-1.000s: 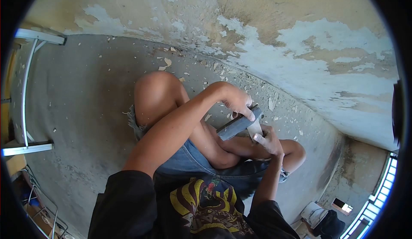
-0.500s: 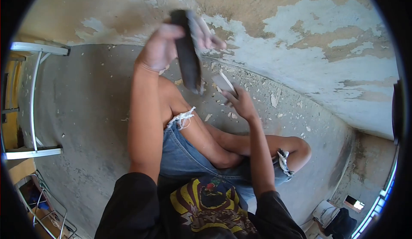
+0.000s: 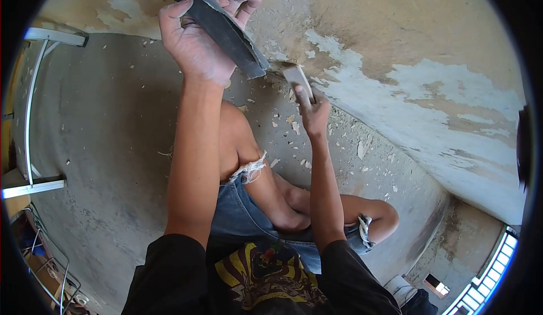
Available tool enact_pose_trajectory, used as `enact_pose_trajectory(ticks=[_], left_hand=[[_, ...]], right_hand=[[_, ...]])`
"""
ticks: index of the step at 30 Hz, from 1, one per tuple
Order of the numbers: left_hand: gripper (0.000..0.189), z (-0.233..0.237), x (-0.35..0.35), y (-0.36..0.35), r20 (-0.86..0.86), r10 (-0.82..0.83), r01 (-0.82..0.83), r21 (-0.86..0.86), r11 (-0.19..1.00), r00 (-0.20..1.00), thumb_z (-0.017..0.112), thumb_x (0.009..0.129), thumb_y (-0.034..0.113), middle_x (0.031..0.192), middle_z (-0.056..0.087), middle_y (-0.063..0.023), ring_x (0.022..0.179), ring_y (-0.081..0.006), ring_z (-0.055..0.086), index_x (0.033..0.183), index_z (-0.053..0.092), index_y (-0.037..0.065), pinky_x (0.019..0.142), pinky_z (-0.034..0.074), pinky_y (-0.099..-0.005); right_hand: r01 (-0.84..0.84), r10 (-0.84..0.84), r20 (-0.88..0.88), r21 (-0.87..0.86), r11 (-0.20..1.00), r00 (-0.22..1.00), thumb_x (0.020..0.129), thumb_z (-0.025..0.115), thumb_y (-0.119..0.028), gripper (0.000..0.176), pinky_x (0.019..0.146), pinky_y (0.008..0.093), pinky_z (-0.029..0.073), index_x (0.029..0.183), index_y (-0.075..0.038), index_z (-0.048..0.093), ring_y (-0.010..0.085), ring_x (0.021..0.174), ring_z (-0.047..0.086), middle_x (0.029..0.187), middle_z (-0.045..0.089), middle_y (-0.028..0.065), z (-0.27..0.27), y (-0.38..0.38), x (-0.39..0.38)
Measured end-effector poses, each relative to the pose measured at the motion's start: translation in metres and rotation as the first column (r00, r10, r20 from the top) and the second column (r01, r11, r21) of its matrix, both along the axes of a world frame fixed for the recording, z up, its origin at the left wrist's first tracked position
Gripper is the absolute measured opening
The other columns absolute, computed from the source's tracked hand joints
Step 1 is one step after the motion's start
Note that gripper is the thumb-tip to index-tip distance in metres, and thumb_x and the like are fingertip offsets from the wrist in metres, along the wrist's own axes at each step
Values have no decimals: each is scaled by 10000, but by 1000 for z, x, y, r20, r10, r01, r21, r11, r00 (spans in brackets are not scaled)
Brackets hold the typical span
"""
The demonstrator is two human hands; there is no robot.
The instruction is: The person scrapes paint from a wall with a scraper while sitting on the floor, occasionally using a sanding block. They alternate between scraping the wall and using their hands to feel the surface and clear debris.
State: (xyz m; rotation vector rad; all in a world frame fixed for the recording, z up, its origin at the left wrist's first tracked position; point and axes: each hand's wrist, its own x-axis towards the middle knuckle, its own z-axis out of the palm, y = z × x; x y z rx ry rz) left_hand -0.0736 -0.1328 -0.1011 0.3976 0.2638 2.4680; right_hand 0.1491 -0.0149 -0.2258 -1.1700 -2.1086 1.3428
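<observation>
My left hand (image 3: 201, 46), dusty and raised palm up at the upper left, holds a folded dark grey sheet (image 3: 223, 32) between the thumb and the fingers. Lower and to the right, my right hand (image 3: 314, 111) grips a flat, light-coloured scraper-like tool (image 3: 298, 80). Its far end is close to the foot of the wall; whether it touches is unclear. Behind both hands rises the wall (image 3: 441, 89), with patches of paint gone.
Paint flakes (image 3: 295, 127) lie on the grey floor (image 3: 113, 145) along the wall. A metal frame (image 3: 35, 100) stands at the left. Crossed legs in torn jeans are below my arms. A bucket (image 3: 400, 289) sits at the lower right.
My left hand has risen and turned, with the dark sheet now slanting the other way. My right hand has moved up towards the wall with the tool. The camera view has shifted.
</observation>
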Motion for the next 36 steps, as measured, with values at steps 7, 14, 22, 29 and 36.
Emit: enact_pose_trajectory(ticks=[7, 14, 22, 29, 36], left_hand=[[384, -5, -9, -2, 3, -28, 28, 32, 999, 1000, 552, 734, 451, 880, 530, -130, 919, -285, 450, 760, 563, 68, 965, 308, -439], [564, 19, 10, 3, 265, -98, 8, 322, 947, 959, 490, 866, 523, 1406, 500, -151, 1348, -286, 421, 1290, 600, 169, 1153, 236, -473], [384, -5, -5, 1, 8, -6, 6, 75, 997, 1000, 529, 750, 453, 861, 530, -114, 898, -273, 448, 727, 583, 74, 958, 303, -435], [399, -5, -3, 1, 41, -4, 3, 23, 1000, 999, 542, 733, 468, 879, 524, -108, 887, -269, 433, 722, 576, 71, 938, 303, -434], [400, -4, -3, -2, 56, 14, -14, 11, 1000, 998, 535, 734, 466, 840, 489, -114, 889, -271, 419, 713, 561, 68, 935, 306, -427]], right_hand=[[116, -136, -155, -128, 985, 979, 948, 620, -443, 449, 425, 244, 345, 862, -4, 659, 60, 484, 471, 582, 527, -8, -18, -40, -22], [82, -88, -169, -43, 996, 982, 952, 621, -418, 441, 429, 243, 332, 880, 16, 664, 62, 485, 457, 613, 554, 3, 6, -25, -32], [191, -215, -215, -126, 973, 953, 944, 636, -396, 410, 434, 233, 336, 864, 5, 658, 56, 492, 454, 633, 571, 9, -28, -32, -23], [84, -78, -72, 79, 993, 994, 913, 674, -420, 442, 487, 264, 371, 886, 21, 697, 81, 532, 487, 580, 524, 6, 22, -25, -48], [87, -138, 103, 393, 915, 985, 843, 752, -421, 478, 522, 304, 410, 911, 50, 713, 89, 564, 465, 591, 608, 89, 27, -9, -17]])
